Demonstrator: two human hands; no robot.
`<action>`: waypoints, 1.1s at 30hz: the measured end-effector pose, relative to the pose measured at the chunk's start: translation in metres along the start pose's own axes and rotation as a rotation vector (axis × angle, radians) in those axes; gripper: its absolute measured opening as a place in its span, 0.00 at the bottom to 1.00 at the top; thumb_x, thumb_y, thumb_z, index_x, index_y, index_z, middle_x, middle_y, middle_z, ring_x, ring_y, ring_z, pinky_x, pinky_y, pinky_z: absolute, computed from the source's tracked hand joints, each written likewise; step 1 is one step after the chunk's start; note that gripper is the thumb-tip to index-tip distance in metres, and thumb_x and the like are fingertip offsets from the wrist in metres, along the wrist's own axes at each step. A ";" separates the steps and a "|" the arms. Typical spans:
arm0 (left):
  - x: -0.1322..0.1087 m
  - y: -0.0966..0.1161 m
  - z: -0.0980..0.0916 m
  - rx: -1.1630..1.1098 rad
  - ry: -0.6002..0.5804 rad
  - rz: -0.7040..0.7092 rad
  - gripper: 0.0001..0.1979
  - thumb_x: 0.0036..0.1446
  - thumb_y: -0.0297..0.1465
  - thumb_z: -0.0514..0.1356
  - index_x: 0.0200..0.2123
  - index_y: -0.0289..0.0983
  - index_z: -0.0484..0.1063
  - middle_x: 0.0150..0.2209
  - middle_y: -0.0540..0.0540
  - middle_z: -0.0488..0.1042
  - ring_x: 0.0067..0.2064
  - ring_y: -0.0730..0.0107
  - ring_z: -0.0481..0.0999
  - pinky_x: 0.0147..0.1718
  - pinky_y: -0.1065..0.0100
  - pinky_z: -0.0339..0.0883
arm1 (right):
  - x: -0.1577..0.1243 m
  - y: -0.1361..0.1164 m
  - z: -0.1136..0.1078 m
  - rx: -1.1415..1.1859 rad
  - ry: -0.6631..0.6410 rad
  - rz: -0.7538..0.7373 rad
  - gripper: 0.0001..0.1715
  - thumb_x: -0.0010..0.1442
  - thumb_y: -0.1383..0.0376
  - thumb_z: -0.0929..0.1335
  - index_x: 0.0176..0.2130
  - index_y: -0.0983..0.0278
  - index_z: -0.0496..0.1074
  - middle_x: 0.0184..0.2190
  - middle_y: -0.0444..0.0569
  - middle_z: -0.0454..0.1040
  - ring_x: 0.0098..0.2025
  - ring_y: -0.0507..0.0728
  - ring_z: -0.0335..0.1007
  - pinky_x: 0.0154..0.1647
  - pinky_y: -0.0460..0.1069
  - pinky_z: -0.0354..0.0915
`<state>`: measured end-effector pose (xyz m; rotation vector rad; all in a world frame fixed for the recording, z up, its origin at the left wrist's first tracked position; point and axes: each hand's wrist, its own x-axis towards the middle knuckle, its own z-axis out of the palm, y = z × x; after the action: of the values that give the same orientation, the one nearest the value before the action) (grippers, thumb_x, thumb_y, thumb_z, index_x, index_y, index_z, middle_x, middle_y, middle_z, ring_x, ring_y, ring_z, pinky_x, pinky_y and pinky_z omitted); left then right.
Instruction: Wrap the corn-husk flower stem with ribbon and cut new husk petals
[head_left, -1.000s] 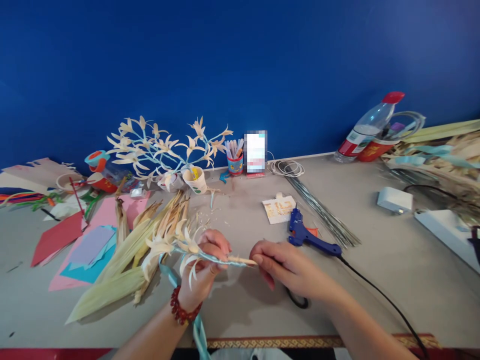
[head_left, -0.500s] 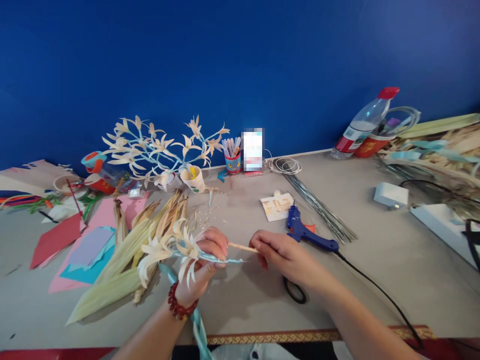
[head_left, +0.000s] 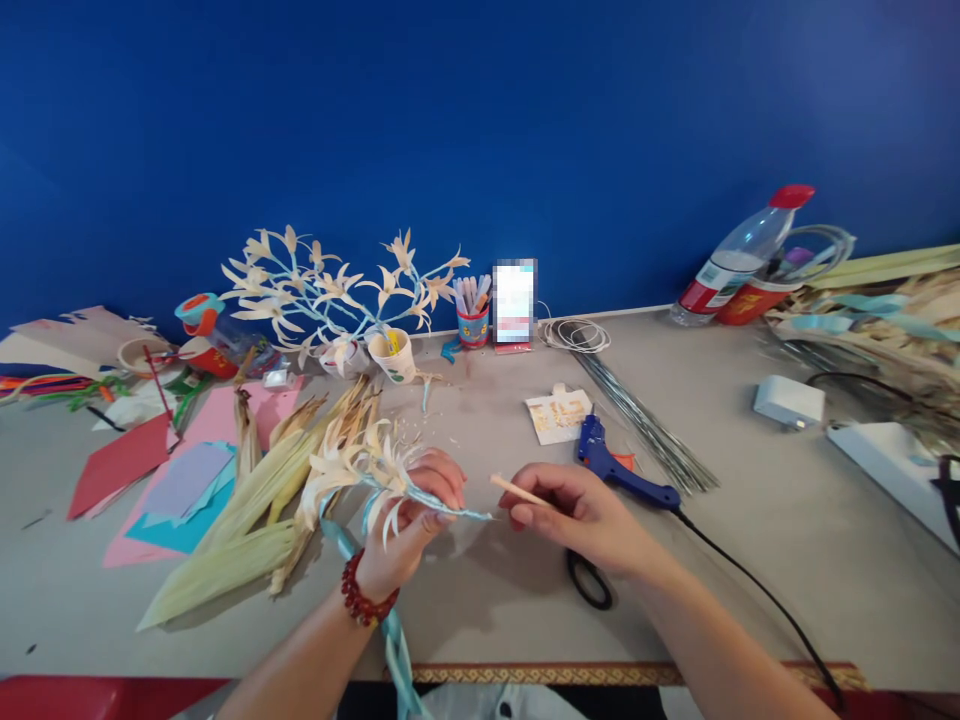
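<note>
My left hand (head_left: 420,510), with a red bead bracelet (head_left: 365,592) at the wrist, is closed around the stem of a cream corn-husk flower spray (head_left: 345,462). The stem (head_left: 450,508) is wrapped in light blue and its thin tip points right. A long light blue strip (head_left: 397,650) hangs below that wrist. In my right hand (head_left: 562,510), a slim pale stick (head_left: 517,490) is pinched between thumb and fingers, its free end pointing left, apart from the stem. Black scissor handles (head_left: 589,580) lie under the right hand, their blades hidden.
Right of my hands lie a blue glue gun (head_left: 622,475), a stained white card (head_left: 559,415) and a bundle of wires (head_left: 645,410). Corn husks (head_left: 225,550) and coloured paper (head_left: 120,460) spread on the left. Behind stand cups (head_left: 391,355) of husk flowers, a marker holder (head_left: 472,325) and a tilted bottle (head_left: 739,260).
The pale stick has come away from my left fingers and now sits in my right hand only, tilted up to the left. The view has shifted slightly.
</note>
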<state>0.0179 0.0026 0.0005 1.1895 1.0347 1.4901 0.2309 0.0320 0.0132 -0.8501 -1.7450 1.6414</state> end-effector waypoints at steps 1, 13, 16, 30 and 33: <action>0.000 0.000 0.000 0.005 -0.026 0.010 0.12 0.45 0.42 0.68 0.21 0.41 0.76 0.23 0.45 0.68 0.33 0.58 0.67 0.45 0.48 0.65 | 0.000 0.001 0.000 0.026 -0.028 0.004 0.17 0.61 0.54 0.68 0.33 0.67 0.73 0.27 0.47 0.74 0.28 0.51 0.64 0.27 0.44 0.57; -0.004 -0.012 0.007 -0.032 -0.146 0.032 0.11 0.49 0.35 0.68 0.36 0.38 0.78 0.34 0.43 0.74 0.41 0.60 0.71 0.42 0.60 0.65 | -0.003 0.000 0.008 -0.207 0.150 -0.163 0.11 0.61 0.63 0.66 0.29 0.66 0.73 0.22 0.45 0.71 0.24 0.51 0.63 0.24 0.44 0.55; -0.008 -0.016 0.012 -0.062 -0.150 0.009 0.06 0.51 0.32 0.67 0.34 0.38 0.77 0.32 0.46 0.73 0.37 0.66 0.71 0.39 0.65 0.66 | -0.003 0.004 0.012 -0.325 0.201 -0.247 0.10 0.61 0.66 0.66 0.29 0.66 0.73 0.21 0.44 0.68 0.23 0.50 0.59 0.23 0.44 0.53; -0.013 -0.016 0.016 -0.075 -0.084 0.020 0.04 0.54 0.30 0.65 0.31 0.36 0.74 0.30 0.48 0.70 0.35 0.69 0.70 0.34 0.68 0.66 | -0.002 0.007 0.018 -0.441 0.243 -0.405 0.06 0.60 0.70 0.66 0.32 0.65 0.73 0.21 0.43 0.68 0.22 0.48 0.57 0.24 0.44 0.52; -0.014 -0.015 0.016 -0.053 -0.092 0.016 0.03 0.55 0.30 0.64 0.32 0.36 0.74 0.31 0.47 0.70 0.35 0.68 0.71 0.35 0.67 0.65 | -0.002 0.006 0.019 -0.460 0.253 -0.440 0.06 0.59 0.70 0.66 0.32 0.65 0.73 0.21 0.43 0.68 0.23 0.49 0.57 0.25 0.44 0.53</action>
<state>0.0371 -0.0068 -0.0134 1.2200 0.9210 1.4520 0.2176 0.0189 0.0056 -0.7578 -1.9777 0.8263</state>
